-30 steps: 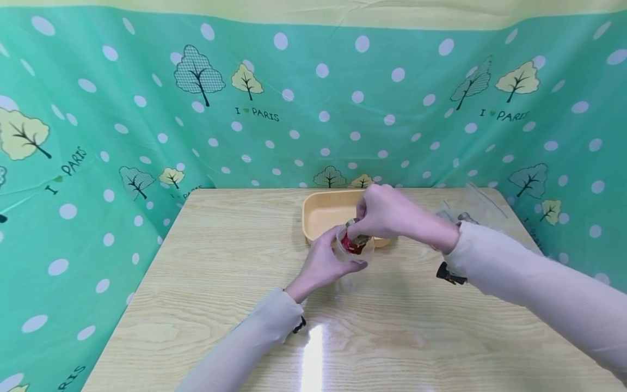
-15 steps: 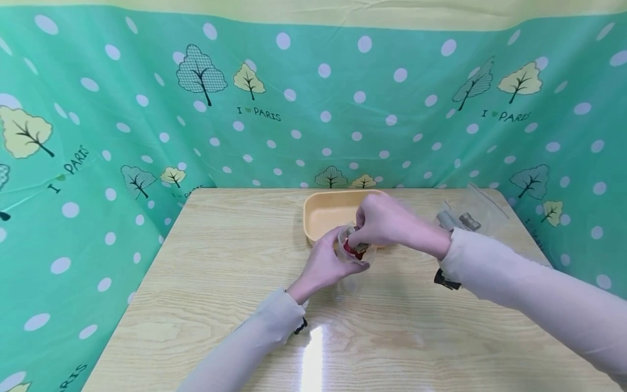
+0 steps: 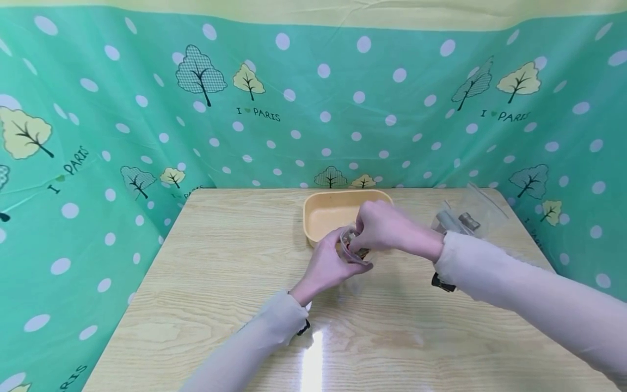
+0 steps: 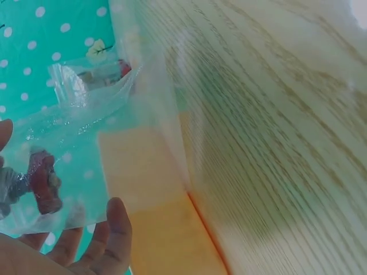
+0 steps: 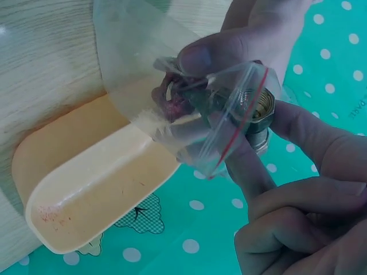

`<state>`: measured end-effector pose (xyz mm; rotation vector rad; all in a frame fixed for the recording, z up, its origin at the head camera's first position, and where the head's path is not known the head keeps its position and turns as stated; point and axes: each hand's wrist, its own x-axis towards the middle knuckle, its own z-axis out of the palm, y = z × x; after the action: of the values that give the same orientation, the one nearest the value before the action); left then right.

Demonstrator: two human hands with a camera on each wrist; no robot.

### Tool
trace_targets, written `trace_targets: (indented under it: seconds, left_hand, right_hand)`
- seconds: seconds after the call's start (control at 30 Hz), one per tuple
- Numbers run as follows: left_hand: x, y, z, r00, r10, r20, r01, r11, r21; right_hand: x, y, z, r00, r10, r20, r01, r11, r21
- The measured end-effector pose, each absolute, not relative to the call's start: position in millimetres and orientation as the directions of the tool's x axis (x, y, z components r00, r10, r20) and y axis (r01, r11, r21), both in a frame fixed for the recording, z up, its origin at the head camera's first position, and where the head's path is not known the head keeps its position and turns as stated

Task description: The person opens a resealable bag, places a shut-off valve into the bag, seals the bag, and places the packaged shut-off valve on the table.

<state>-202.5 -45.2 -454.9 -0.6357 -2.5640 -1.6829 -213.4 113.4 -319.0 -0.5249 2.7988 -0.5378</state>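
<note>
My left hand (image 3: pixel 329 264) holds a clear zip bag (image 5: pixel 129 69) by its mouth, the thumb on one side and fingers behind. With my right hand (image 3: pixel 384 226) I pinch a metal valve (image 5: pixel 264 123) at its threaded end, which sticks out at the bag's red-striped mouth. The valve's dark red handle (image 5: pixel 178 106) is inside the bag, seen through the plastic. In the left wrist view, my left fingers (image 4: pixel 117 226) lie beside the bag below the red part. The head view hides most of the valve behind my right hand.
A pale orange plastic tray (image 3: pixel 318 215) stands just beyond my hands on the wooden table (image 3: pixel 220 283). At the back right lie clear bags, one with a grey metal fitting (image 3: pixel 468 220), one with a grey cylindrical piece (image 3: pixel 447 222). A dotted green curtain (image 3: pixel 274 125) surrounds the table.
The valve's red part has sunk deeper into the bag and shows less. My right hand has dropped slightly, its forearm uncovering the bagged fittings. My left hand has shifted slightly right.
</note>
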Motion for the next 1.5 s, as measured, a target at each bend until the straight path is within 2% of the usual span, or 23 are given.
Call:
trace_targets:
  seconds: [0.37,0.93,1.5]
  left_hand:
    - [-199,-39,-456,-0.925,0.308,0.223,0.332,0.364,0.871]
    - [-195,-45,-473,-0.897,0.408,0.167,0.333,0.378,0.864]
    - [-194,-36,-475,-0.892,0.400,0.208,0.333,0.273,0.902]
  right_hand:
    - [-214,112,-331,-0.895,-0.391,-0.217,-0.305,0.888,-0.343]
    - [-218,111,-340,-0.878,-0.404,-0.255,-0.316,0.891,-0.326]
    - [-227,101,-351,-0.872,-0.330,-0.362,-0.248,0.935,-0.254]
